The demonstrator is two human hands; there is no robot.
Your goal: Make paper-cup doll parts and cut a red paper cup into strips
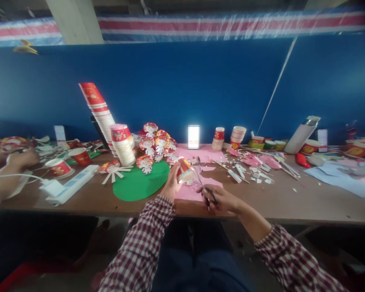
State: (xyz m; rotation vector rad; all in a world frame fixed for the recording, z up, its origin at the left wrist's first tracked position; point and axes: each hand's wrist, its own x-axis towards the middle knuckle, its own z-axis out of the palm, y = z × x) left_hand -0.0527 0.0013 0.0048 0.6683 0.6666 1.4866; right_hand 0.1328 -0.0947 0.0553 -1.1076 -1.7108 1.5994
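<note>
My left hand (172,181) is wrapped round a red and white paper cup (186,172), held tilted above pink paper (187,192) near the table's front edge. In my right hand (219,198) are scissors (213,196) with dark handles; their blades point up and left toward the cup. Whether the blades touch the cup I cannot tell. Just left of my left hand lies a green oval sheet (140,185). Paper cut-out figures with red and yellow frilled tops (162,142) stand at its back edge.
Tall stacks of paper cups (102,117) lean at the left, behind a white power strip (74,184). Paper scraps (258,174) and a white bottle (302,136) are on the right. A co-worker's hand (21,158) is at far left. A blue partition (170,89) rises behind.
</note>
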